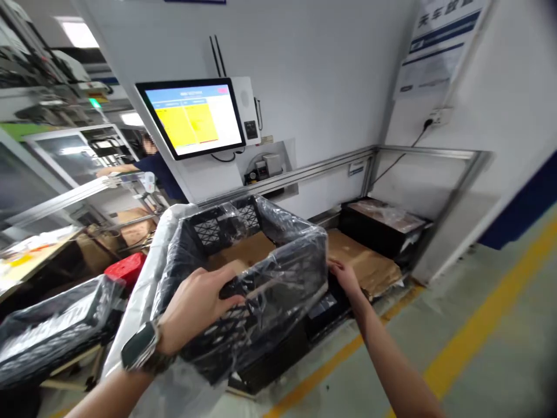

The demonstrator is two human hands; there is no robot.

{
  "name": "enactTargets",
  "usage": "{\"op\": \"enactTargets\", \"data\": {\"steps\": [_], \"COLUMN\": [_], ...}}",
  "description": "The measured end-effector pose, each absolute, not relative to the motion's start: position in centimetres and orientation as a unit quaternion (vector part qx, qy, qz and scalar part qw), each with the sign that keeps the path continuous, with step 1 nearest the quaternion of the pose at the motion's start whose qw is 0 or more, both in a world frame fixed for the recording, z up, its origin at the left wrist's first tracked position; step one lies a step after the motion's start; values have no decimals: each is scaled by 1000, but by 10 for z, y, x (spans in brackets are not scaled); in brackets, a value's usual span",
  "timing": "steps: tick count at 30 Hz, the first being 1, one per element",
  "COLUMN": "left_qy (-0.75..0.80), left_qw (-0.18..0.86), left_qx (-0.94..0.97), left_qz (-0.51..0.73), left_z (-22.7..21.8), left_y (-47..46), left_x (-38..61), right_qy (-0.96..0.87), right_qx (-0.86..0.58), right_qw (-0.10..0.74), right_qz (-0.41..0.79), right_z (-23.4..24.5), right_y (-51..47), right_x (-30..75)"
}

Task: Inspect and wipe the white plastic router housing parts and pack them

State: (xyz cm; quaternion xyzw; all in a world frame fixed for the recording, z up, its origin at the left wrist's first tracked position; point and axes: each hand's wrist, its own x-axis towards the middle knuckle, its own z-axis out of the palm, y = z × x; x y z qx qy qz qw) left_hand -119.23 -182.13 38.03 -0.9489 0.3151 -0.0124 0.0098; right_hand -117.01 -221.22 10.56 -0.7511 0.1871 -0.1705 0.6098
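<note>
A black plastic crate (282, 284) wrapped in clear plastic film stands tilted in the middle of the view, with brown cardboard (243, 255) on its inside floor. My left hand (204, 302), with a watch on the wrist, is closed over the crate's near rim, fingers inside and thumb outside. At the crate's right end, my right hand (346, 278) has its fingers curled against the wall; their tips are partly hidden. Beneath and beyond the crate lie other black crates (374, 226), one next to a sheet of brown cardboard (365, 261).
A lit screen (195, 119) hangs on the grey wall above a metal rail (313, 171). At left are another film-lined crate (56, 325), a red container (126, 268) and a person (163, 171) by machinery. Yellow lines (491, 313) mark the floor at right.
</note>
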Motion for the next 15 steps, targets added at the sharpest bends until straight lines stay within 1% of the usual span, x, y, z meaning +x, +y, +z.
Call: {"op": "enactTargets", "data": {"steps": [3,7,9,11,15], "left_qy": [330,349,355,369,398], "left_qw": [-15,-26,-27,-30,-48], "left_qx": [-944,-935,-934,-929,-916], "left_qz": [15,55,42,16,-24], "left_z": [385,360,339,315,273], "left_y": [-1821,-1822,-1822,-1821,-1813], "left_x": [-1263,-1357,-1395,-1428,-1486], "right_qy": [176,105,84,89,129], "right_qx": [-752,-788,-820,-857,-915], "right_qw": [616,604,566,507,381], "right_qz": [-157,-60,-11,7,24], "right_z": [152,222,245,258,259], "right_y": [-2247,-2269,-2260,-2243,-2215], "right_x": [-1196,-1218,-1221,-1220,-1230]}}
